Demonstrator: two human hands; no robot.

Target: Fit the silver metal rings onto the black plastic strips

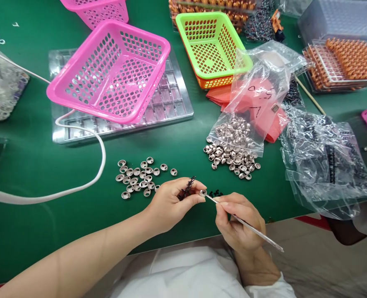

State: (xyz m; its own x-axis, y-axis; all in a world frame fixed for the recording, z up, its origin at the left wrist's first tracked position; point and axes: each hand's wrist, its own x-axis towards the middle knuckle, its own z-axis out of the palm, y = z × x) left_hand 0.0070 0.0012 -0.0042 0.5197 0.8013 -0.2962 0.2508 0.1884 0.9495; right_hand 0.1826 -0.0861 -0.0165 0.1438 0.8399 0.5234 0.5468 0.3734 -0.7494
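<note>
White fabric garment (183, 273) near; left hand (167, 203) pinches round silver cup (202, 193) (black spiky strip (187, 189) too), right hand (237, 229) tightly pinches slim silver rod (270, 241).

Open tabletop (191, 151) between metal cups (229, 156), pink basket (92, 111) blocking back left

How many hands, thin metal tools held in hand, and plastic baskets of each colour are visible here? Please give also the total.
Hands (left hand, right hand): 2
Thin metal tool: 1
Pink baskets, two cut by the picture's edges: 3
Green basket: 1
Orange basket, under the green: 1
Total: 8
</note>
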